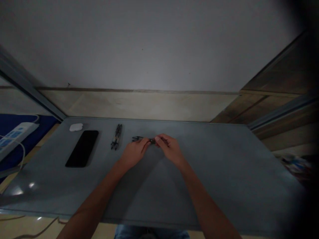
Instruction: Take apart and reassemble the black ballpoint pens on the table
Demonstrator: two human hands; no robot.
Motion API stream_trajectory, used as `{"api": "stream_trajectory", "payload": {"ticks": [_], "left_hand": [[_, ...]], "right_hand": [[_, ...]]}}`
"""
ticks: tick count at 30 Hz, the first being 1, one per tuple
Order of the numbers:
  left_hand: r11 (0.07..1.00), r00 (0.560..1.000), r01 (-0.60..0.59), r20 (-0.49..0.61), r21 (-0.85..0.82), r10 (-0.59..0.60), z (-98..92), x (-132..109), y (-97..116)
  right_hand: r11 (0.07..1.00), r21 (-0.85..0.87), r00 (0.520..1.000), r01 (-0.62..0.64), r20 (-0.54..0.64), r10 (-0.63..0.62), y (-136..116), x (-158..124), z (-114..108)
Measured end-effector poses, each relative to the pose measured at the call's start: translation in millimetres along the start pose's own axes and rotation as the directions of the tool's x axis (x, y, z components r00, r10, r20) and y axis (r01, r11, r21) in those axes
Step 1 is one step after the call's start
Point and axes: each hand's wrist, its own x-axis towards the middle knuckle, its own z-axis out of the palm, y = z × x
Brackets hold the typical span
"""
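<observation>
Left grip [134,151], right grip [170,149], both pinching a dark piece [152,141] (mostly hidden), nearby parts [136,138] partly covered.

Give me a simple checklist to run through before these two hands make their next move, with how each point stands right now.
1. Both hands on the piece: ok; the left hand and right hand meet at the small dark piece.
2. Piece clearly identifiable: cannot tell; it is small, dim and partly covered by fingers.
3. Dark item beside the left hand in full view: not ok; the hand appears to hide part of it.
4. Pen-like items apart from the hands: ok; they lie side by side.
5. Phone out of the way: ok; it lies flat, beyond the pen-like items.
</observation>
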Motion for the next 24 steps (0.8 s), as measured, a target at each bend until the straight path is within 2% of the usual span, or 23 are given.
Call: {"api": "stream_trajectory", "payload": {"ticks": [2, 5, 7, 11, 15, 19, 21, 24], "left_hand": [[1.0, 1.0, 0.009, -0.014, -0.011, -0.009, 0.0, 0.0, 0.2], [0.999, 0.999, 0.034, -0.034, -0.017, -0.035, -0.1, 0.1, 1.1], [0.999, 0.998, 0.053, -0.04, -0.012, -0.053, -0.4, 0.0, 1.8], [0.997, 0.996, 0.071, -0.045, 0.018, -0.07, -1.5, -0.4, 2.9], [0.997, 0.997, 0.068, -0.047, 0.043, -0.066, -3.6, -0.4, 3.6], [0.997, 0.997, 0.066, -0.039, 0.049, -0.064, -6.0, 0.0, 4.2], [0.997, 0.997, 0.066, -0.031, 0.049, -0.064, -6.8, 0.0, 4.6], [0.996, 0.998, 0.065, -0.014, 0.055, -0.064, -7.2, -0.2, 5.0]], "right_hand": [[0.98, -0.195, 0.994, 0.04, -0.088, -0.058, 6.0, 2.3, -5.3], [0.88, -0.466, 0.97, 0.097, -0.152, -0.188, 17.4, 6.1, -12.0], [0.844, -0.529, 0.972, 0.089, -0.139, -0.189, 25.0, 7.5, -14.9], [0.821, -0.569, 0.991, 0.045, -0.081, -0.11, 36.0, 6.9, -17.5], [0.795, -0.606, 0.985, 0.028, -0.117, -0.123, 41.3, 6.5, -19.3], [0.877, -0.476, 0.968, -0.066, -0.242, -0.059, 40.5, 9.2, -22.5], [0.942, -0.322, 0.953, -0.099, -0.303, -0.004, 36.5, 10.5, -23.7], [0.997, -0.034, 0.955, -0.073, -0.29, 0.061, 27.2, 10.9, -23.5]]}}
